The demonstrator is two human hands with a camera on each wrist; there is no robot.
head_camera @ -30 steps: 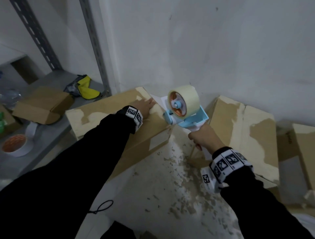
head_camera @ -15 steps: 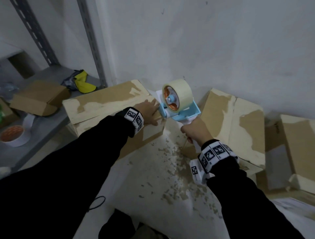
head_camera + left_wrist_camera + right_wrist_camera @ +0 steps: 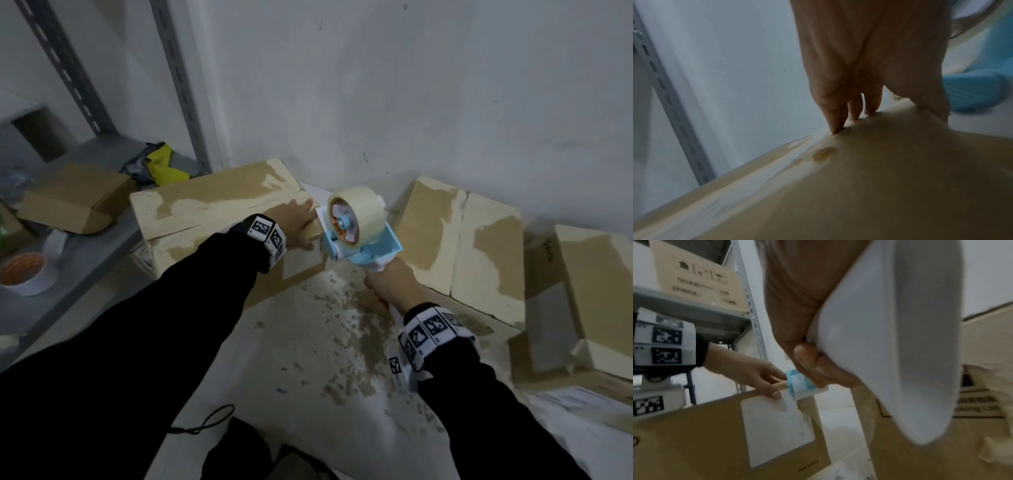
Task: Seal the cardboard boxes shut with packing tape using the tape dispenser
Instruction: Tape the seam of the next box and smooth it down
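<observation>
A long cardboard box [image 3: 212, 202] with torn, pale patches lies on the floor against the wall. My left hand [image 3: 298, 224] presses flat on its right end, fingers straight on top [image 3: 835, 118] and thumb down the front face [image 3: 774, 394]. My right hand [image 3: 390, 286] grips the white handle [image 3: 890, 337] of a blue tape dispenser [image 3: 363, 245] carrying a roll of clear tape [image 3: 356, 214]. The dispenser's front end [image 3: 799, 384] sits at the box's right end, right beside my left hand.
More worn cardboard boxes [image 3: 462, 246] lean along the wall to the right. A grey metal shelf [image 3: 85, 246] at the left carries a small flat box [image 3: 72, 198], a spare tape roll [image 3: 25, 272] and a yellow bag [image 3: 161, 168]. The floor [image 3: 308, 342] is strewn with cardboard scraps.
The dispenser has come down and closer to the box's right end, beside my left hand. My left hand has slid toward that end and its thumb now hangs over the front face.
</observation>
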